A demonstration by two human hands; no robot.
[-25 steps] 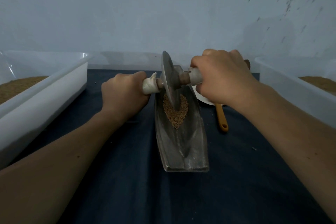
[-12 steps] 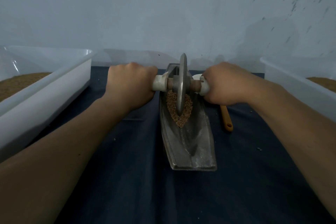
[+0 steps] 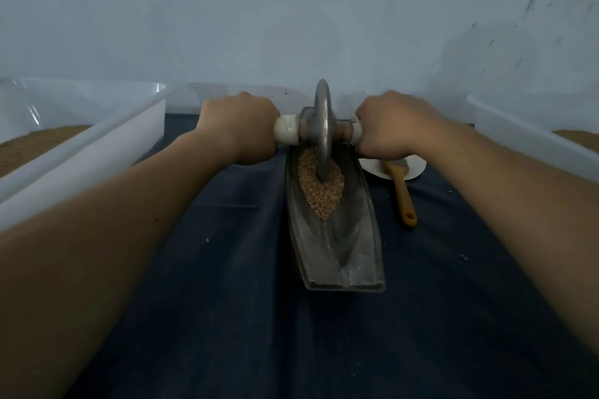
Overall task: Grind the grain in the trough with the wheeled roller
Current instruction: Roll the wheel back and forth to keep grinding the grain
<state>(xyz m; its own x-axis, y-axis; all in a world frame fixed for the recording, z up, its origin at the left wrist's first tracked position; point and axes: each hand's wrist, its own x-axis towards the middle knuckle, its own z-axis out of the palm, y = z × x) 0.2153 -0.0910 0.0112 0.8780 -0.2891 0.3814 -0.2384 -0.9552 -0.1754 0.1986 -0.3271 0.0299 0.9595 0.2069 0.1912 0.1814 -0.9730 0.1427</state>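
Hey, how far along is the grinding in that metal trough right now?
Done: grain is loaded in the far half of the trough, and the wheeled roller stands in it. In hand: left hand and right hand grip its handles. Left: probably most of it; the grain looks coarse, with no fine powder pile visible.

Dim, bluish, even light casts only soft shadows on the wall and dark counter, the wheeled roller at centre looks fairly sharp, and wide-angle distortion bows the left bin at 9 o'clock and the right bin at 3 o'clock.
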